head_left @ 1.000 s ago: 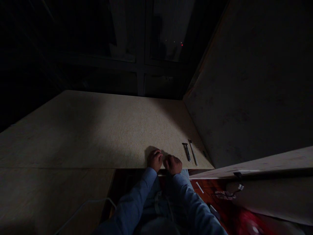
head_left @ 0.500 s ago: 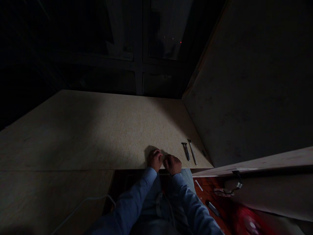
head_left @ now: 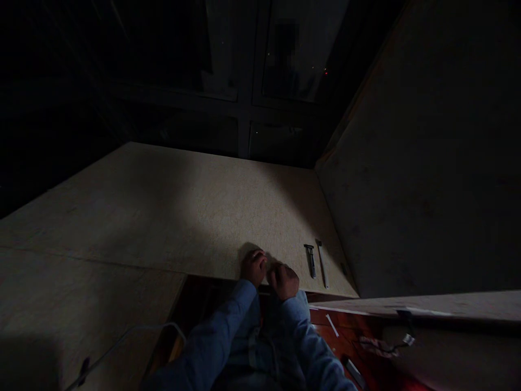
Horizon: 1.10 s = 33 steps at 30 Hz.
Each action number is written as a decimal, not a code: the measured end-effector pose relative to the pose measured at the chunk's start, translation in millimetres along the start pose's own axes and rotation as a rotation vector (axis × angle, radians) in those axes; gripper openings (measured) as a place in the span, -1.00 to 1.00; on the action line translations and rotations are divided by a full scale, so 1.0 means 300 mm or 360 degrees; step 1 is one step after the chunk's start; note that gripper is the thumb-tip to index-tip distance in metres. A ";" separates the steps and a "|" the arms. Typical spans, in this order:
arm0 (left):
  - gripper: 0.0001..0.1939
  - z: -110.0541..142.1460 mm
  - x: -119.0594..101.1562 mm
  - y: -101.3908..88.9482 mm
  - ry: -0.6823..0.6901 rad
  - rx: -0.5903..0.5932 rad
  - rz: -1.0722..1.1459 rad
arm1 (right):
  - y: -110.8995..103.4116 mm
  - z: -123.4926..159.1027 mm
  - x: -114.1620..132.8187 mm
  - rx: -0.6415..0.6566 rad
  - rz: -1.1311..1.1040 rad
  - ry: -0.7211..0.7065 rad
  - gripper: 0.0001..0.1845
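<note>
My left hand (head_left: pixel 254 267) rests at the front edge of the pale tabletop (head_left: pixel 228 201), its fingers curled in. Close beside it on the right, my right hand (head_left: pixel 284 281) is closed like a fist on the same edge. I see nothing in either hand, though the light is dim. To the right of my hands lie a dark T-shaped razor (head_left: pixel 311 262) and a slim long-handled brush-like tool (head_left: pixel 323 264), side by side. Neither hand touches them.
A wall (head_left: pixel 415 179) bounds the tabletop on the right, and dark window frames (head_left: pixel 244 108) stand behind it. A pale cable (head_left: pixel 134 328) runs across the lower left surface. On the reddish floor at lower right lie a white strip (head_left: pixel 332 325) and another cable (head_left: pixel 391 347).
The view has turned slightly, so the tabletop and tools sit a little differently in the picture. Both hands remain curled at the table edge; the tools have not moved on the table.
</note>
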<state>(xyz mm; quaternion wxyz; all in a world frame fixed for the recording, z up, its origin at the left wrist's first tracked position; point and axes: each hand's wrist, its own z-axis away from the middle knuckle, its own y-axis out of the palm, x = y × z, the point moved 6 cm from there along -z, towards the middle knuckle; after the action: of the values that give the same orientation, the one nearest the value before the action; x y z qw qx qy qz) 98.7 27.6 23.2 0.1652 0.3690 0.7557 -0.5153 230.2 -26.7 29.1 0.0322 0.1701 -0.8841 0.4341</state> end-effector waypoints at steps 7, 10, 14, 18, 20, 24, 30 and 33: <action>-0.76 0.004 0.008 0.010 -0.0064 0.0005 -0.0079 | 0.013 0.002 -0.010 0.0057 -0.0060 0.0023 -0.77; -0.75 0.006 0.009 0.010 -0.0069 0.0017 -0.0113 | 0.019 0.004 -0.011 0.0066 -0.0102 0.0044 -0.78; -0.74 0.009 0.013 0.012 -0.0077 0.0025 -0.0163 | 0.019 0.001 -0.005 0.0097 -0.0165 0.0069 -0.77; -0.76 0.008 0.022 0.018 -0.0100 0.0033 -0.0202 | 0.018 -0.004 0.003 0.0167 -0.0218 0.0069 -0.76; -0.77 0.007 0.026 0.021 -0.0108 0.0044 -0.0214 | 0.018 -0.006 0.005 0.0197 -0.0225 0.0075 -0.76; -0.77 0.006 0.026 0.023 -0.0109 0.0066 -0.0228 | 0.020 -0.007 0.008 0.0245 -0.0221 0.0075 -0.76; -0.75 -0.004 0.018 0.026 -0.0127 0.0114 -0.0282 | 0.027 -0.006 0.004 0.0300 -0.0204 0.0074 -0.75; -0.74 -0.015 0.011 0.032 -0.0143 0.0160 -0.0331 | 0.032 -0.006 0.003 0.0303 -0.0194 0.0085 -0.74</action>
<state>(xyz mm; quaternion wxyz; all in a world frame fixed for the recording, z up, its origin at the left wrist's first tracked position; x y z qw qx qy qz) 104.0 34.8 16.8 0.1258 0.2730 0.7550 -0.5828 226.1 -20.1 23.1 0.0658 0.2143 -0.8257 0.5177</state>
